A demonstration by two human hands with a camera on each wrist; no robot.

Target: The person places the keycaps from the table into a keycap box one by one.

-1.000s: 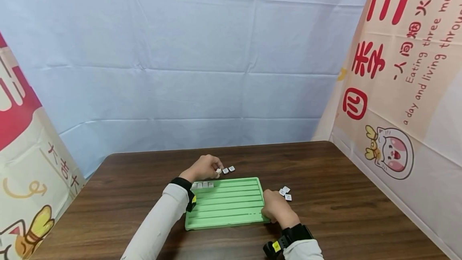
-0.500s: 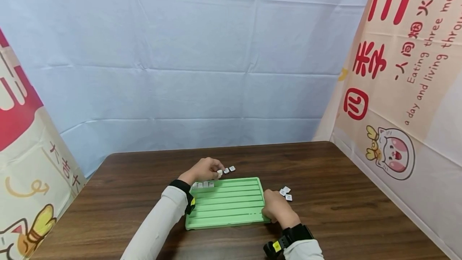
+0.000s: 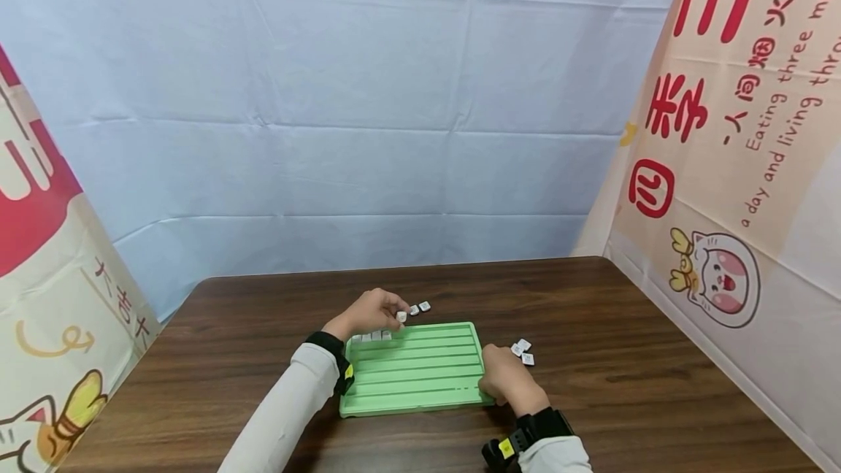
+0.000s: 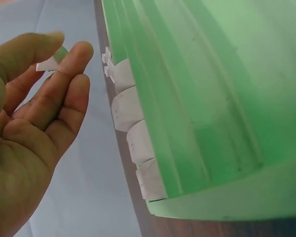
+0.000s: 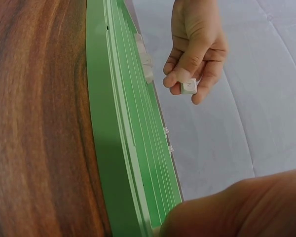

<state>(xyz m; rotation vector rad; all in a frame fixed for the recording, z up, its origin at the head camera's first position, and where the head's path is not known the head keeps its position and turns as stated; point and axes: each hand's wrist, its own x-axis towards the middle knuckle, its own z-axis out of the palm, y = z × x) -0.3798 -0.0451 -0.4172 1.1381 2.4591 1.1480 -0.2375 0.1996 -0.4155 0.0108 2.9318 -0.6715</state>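
Observation:
My left hand (image 3: 371, 312) is just above the far edge of the green ridged tray (image 3: 420, 374). Between thumb and fingers it pinches a white keycap (image 5: 189, 86); the right wrist view shows a letter like N on its top. In the left wrist view, part of that keycap (image 4: 48, 64) shows behind the thumb. Several white keycaps (image 4: 128, 109) stand in a row along the tray's far left groove. At the tray's near right corner, my right hand (image 3: 511, 379) grips the rim with curled fingers, partly hidden from the head view.
Two loose keycaps (image 3: 424, 306) lie on the brown wooden table (image 3: 624, 385) beyond the tray. Three more keycaps (image 3: 528, 359) sit in a cluster right of the right hand. A pale blue cloth (image 3: 361, 130) hangs behind the table, with printed cloths at both sides.
My left hand has drawn back slightly toward the tray with the keycap, away from the two loose keycaps. The right hand keeps its hold on the tray.

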